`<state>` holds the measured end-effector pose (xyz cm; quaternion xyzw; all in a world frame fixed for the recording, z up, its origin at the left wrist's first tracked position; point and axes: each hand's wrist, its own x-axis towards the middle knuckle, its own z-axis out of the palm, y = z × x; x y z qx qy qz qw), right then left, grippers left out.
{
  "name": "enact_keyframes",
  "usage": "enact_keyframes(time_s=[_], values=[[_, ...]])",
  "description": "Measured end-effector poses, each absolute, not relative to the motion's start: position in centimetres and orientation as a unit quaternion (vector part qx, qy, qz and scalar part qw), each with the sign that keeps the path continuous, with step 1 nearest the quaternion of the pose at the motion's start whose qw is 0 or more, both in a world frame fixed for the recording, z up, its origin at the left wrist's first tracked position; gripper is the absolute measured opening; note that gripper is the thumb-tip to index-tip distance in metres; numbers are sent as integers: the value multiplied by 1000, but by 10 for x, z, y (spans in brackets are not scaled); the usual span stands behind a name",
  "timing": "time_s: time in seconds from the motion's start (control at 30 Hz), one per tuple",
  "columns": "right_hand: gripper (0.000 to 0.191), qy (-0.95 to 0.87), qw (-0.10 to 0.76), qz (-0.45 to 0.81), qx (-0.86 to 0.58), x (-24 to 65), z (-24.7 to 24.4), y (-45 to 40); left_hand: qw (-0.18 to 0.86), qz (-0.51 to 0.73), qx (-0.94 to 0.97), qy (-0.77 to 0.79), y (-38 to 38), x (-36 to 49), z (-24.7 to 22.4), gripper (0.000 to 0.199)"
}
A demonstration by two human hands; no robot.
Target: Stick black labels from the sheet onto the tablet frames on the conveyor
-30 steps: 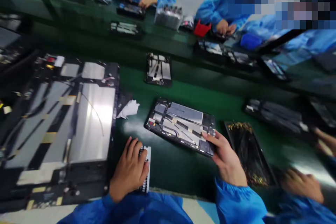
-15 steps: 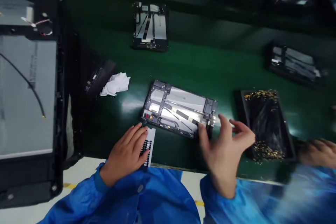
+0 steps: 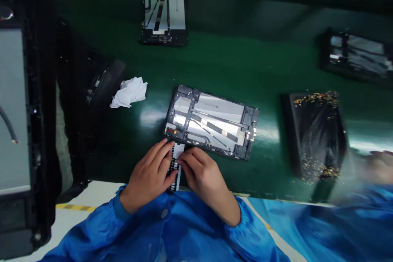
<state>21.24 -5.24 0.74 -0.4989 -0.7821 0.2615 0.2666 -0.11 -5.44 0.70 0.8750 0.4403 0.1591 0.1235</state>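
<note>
At the table's front edge, a white sheet (image 3: 179, 147) with rows of small black stickers sticks out from beneath my left hand (image 3: 147, 177). The fingers and thumb of that hand lie across the sheet and hold it. My right hand (image 3: 210, 180) is closed in a pinch, its fingertips touching the stickers from the right; whatever sits in the pinch is too small to make out. Just beyond both hands lies an opened tablet (image 3: 215, 108), its inside facing up, with silver plates, black flat cables and thin wires showing. The sheet's top end is close to the tablet's lower left corner.
A dark tray (image 3: 319, 135) with black film and many tiny gold parts stands at right, near a co-worker's blurred hand (image 3: 380, 167). Other opened tablets lie at the back (image 3: 164, 12) and right (image 3: 359, 55). Crumpled white paper (image 3: 130, 92) and large dark devices (image 3: 15, 110) are left.
My right hand has left the tablet's right end and come left to the sticker sheet, its fingers now pinched. My left hand stays on the sheet. The camera view has shifted slightly.
</note>
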Motion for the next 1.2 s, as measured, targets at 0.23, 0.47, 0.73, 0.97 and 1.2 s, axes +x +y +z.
enact_keyframes(time_s=[0.23, 0.47, 0.73, 0.97, 1.2], values=[[22, -840, 176, 133, -495, 195, 14, -54, 137, 161, 870, 445, -57, -1, 2, 18], [19, -826, 87, 25, -557, 172, 10, -60, 116, 169, 878, 432, -55, -2, 1, 17], [28, -773, 280, 85, -563, 200, 10, -54, 76, 171, 870, 457, -59, 1, 5, 27], [23, -748, 233, -23, -621, 214, 8, -44, 53, 178, 868, 461, -55, 15, 1, 54], [20, -756, 194, -63, -621, 208, 11, -38, 80, 165, 877, 444, -48, 19, 1, 57]])
